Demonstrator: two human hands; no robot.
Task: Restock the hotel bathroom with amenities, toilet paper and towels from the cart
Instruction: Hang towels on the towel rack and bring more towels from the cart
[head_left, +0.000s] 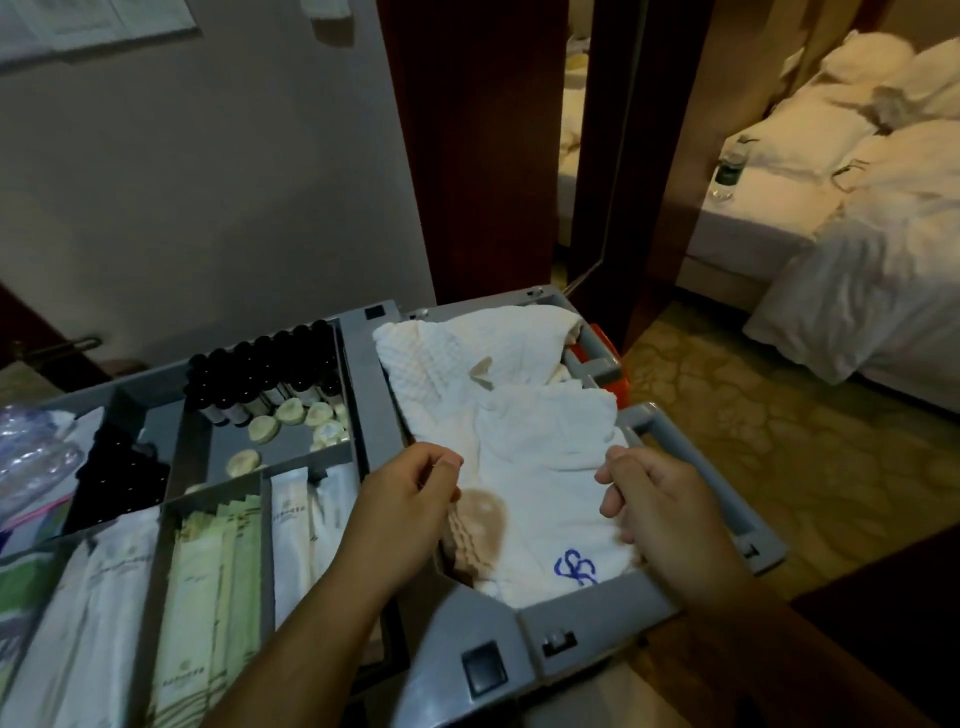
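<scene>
A grey housekeeping cart (530, 631) stands in front of me. Its right bin holds crumpled white towels (524, 410), one with a blue mark (574, 566) and brown stains. My left hand (410, 493) pinches the towel's left edge with curled fingers. My right hand (660, 514) grips the towel's right edge near the bin's rim. The cart's left tray holds dark small bottles (270, 369), round soaps (298, 421) and packaged amenities (208, 582) in compartments.
A dark wooden door frame (467, 156) rises behind the cart. Through the doorway at right is an unmade bed (857, 218) with white linen and a water bottle (730, 166). Patterned carpet (779, 441) lies to the right of the cart.
</scene>
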